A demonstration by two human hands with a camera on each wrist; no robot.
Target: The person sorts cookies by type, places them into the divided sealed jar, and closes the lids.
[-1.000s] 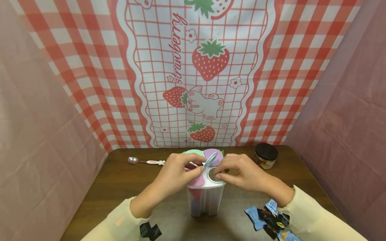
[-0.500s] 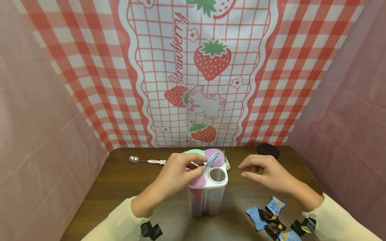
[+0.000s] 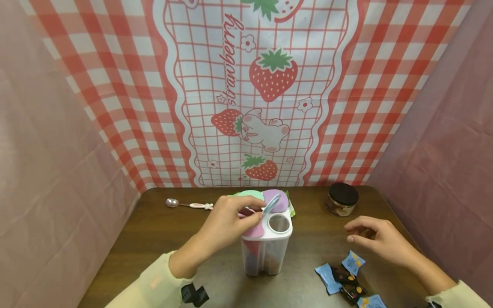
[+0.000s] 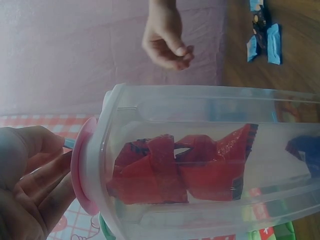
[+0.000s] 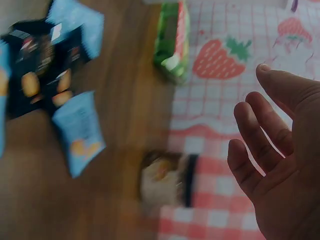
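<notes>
My left hand (image 3: 233, 218) pinches a light blue flip lid (image 3: 271, 204), raised on edge over the clear storage container (image 3: 265, 259). The round opening (image 3: 279, 223) beneath that lid is uncovered; the pink lid (image 3: 254, 230), mint lid (image 3: 250, 196) and purple lid (image 3: 276, 200) lie flat. In the left wrist view, red wrapped packets (image 4: 185, 167) and a dark blue one (image 4: 306, 152) show through the wall. My right hand (image 3: 381, 239) hovers with loosely bent fingers, holding nothing. Nearest to it are blue and black wrapped snack packets (image 3: 343, 278) on the table.
A jar with a black lid (image 3: 342, 199) stands at the back right. A spoon with a white and pink handle (image 3: 188, 205) lies at the back left. Behind the container sits a green package (image 3: 291, 204). Checked cloth hangs behind the table (image 3: 146, 231).
My right hand has moved off the container's opening and away to the right, above the snack packets. The left hand still holds the blue lid up.
</notes>
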